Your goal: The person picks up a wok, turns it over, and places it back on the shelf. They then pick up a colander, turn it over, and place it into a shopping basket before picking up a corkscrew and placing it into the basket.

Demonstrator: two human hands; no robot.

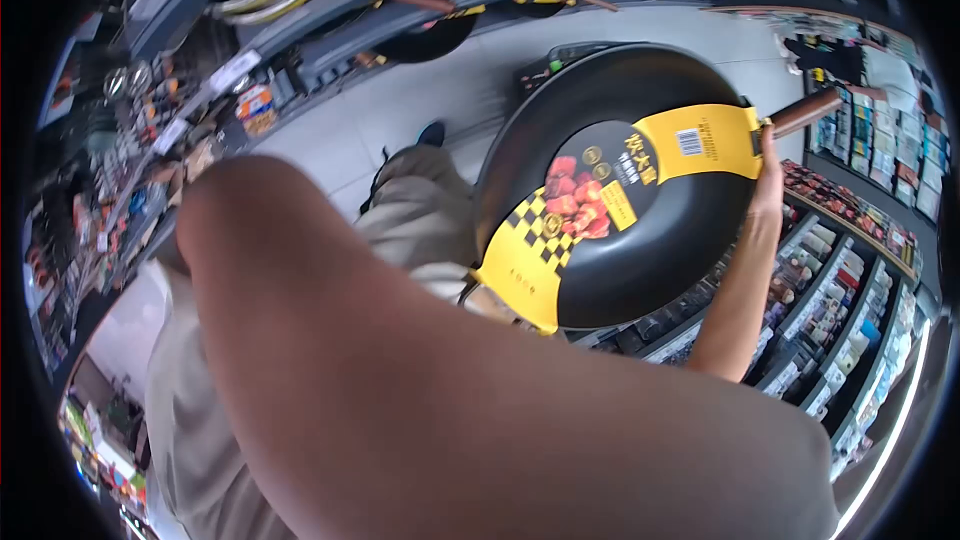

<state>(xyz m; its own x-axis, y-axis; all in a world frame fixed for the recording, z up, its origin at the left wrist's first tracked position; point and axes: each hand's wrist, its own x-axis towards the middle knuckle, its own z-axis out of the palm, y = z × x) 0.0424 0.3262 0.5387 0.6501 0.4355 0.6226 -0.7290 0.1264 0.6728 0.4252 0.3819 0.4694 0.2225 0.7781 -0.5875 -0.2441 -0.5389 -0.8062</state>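
A black wok (660,260) with a yellow-and-black checked label showing red meat is held up in front of me, its inside facing the camera. My right hand (770,172) grips it where the brown wooden handle (806,112) meets the rim. My left arm (400,370) fills the foreground, bent at the elbow. Only a small part of my left hand (488,302) shows at the wok's near rim, by the label's lower end. Its grip is hidden by my forearm and the wok.
Store shelves (850,280) of packaged goods run along the right. Racks with hanging pans (430,35) and price tags line the left and top. A grey aisle floor (420,90) lies between them, with my khaki-clad leg and shoe (432,132). Another person (830,58) stands far off.
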